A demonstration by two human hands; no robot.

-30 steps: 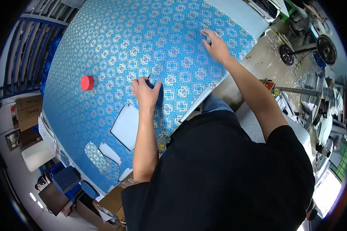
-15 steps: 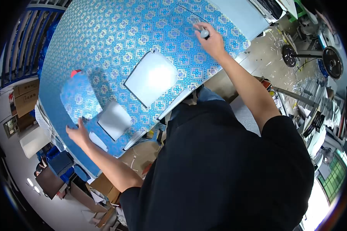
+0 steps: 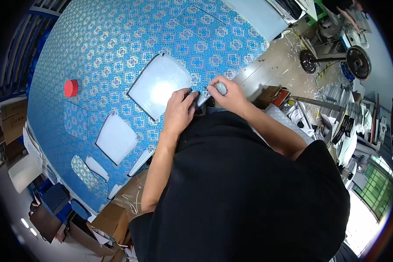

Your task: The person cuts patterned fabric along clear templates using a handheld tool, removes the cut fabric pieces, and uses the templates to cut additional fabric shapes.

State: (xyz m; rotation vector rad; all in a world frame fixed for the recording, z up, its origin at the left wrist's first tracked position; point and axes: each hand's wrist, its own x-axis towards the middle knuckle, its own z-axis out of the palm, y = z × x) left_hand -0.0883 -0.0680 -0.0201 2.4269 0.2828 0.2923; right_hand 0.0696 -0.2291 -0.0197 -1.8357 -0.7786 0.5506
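Steadying the work first seems the sound way to manage the close handling just right of the large pale panel: the left hand would do well to press firmly with its fingertips clear of the grey-handled tool, while the right hand makes short, controlled moves rather than forcing. Care probably matters more than strength, since the two hands meet in a tight space, and a slip could catch a finger or mark the blue patterned sheet under the panel. The left hand is set at the panel's near right side, wrist about in line with the forearm, fingers bent and drawn together by something dark; whether they pinch it or only press there, I cannot tell. The right hand, farther right of the panel, is closed round the tool's rounded handle, thumb and forefinger forward, its forearm angled in toward the left fingertips; the working end is too small to make out. A smaller pale panel lies to the large panel's near left, and a red disc sits left of it, well apart.
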